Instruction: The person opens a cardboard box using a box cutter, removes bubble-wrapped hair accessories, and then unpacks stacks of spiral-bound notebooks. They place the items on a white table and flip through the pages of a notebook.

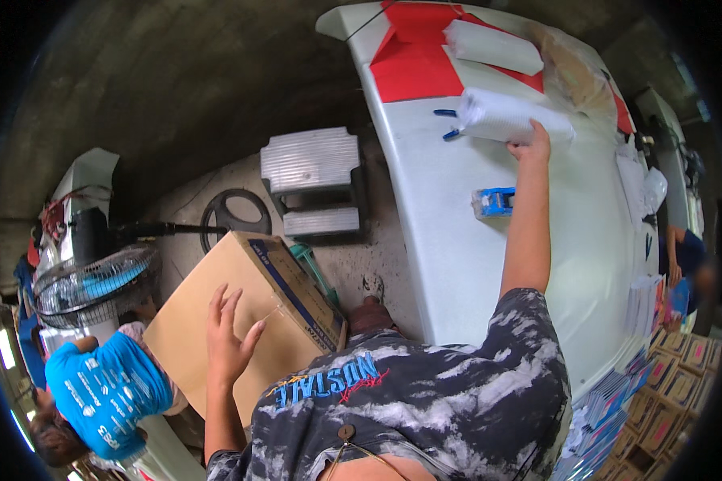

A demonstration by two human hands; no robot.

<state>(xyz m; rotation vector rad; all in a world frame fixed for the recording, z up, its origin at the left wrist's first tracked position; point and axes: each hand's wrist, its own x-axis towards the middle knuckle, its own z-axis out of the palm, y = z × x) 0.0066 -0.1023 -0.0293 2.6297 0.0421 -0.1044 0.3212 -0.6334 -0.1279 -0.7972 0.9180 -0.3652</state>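
Observation:
My right hand (531,143) reaches far out over the white table (457,264), its fingers closed on the near edge of a white, ribbed, wrapped bundle (497,116). What the bundle is made of I cannot make out. Just left of it, blue scissor-like handles (448,124) stick out. A blue tape dispenser (493,202) lies on the table beside my right forearm. My left hand (231,341) holds nothing; its fingers are spread in front of a large brown cardboard box (208,309), and whether they touch it I cannot tell.
A second white bundle (493,46) lies on red sheeting (413,60) at the far end. A grey step stool (310,160) and a black fan (96,280) stand left. A person in a blue shirt (108,393) is lower left. Stacked booklets (606,413) and boxes (658,393) line the right.

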